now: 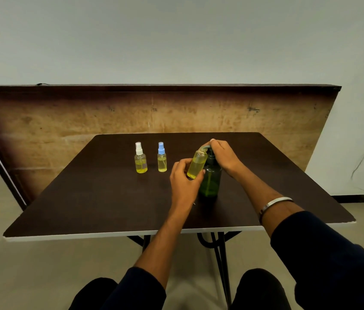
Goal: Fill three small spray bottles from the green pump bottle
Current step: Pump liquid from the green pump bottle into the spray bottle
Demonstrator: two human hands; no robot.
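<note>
Now we're on the third fill, by the look of it: the left hand (184, 175) grips a small clear plastic bottle of yellow liquid (196, 163), cap off, tilted so its open neck sits right under the spout of the dark green translucent pump bottle (210, 175), which stands upright on the dark brown table (87, 198). The right hand (223, 156) is draped over the pump head, fingers curled down on it, pressing or about to press, I can't say which from here

Off to the left, well apart from the action, two small spray bottles stand upright side by side: a clear one with a white sprayer top (140, 158) and a clear one with a blue sprayer top (162, 157), both capped and both holding yellow liquid, so I'd judge those two finished

The bottle in hand looks filled most of the way up already. What the next move calls for, I reckon, is a last pump or two with the neck kept square under the spout, then setting it upright and fitting its sprayer top, though I can't spot that top anywhere on the table
</note>
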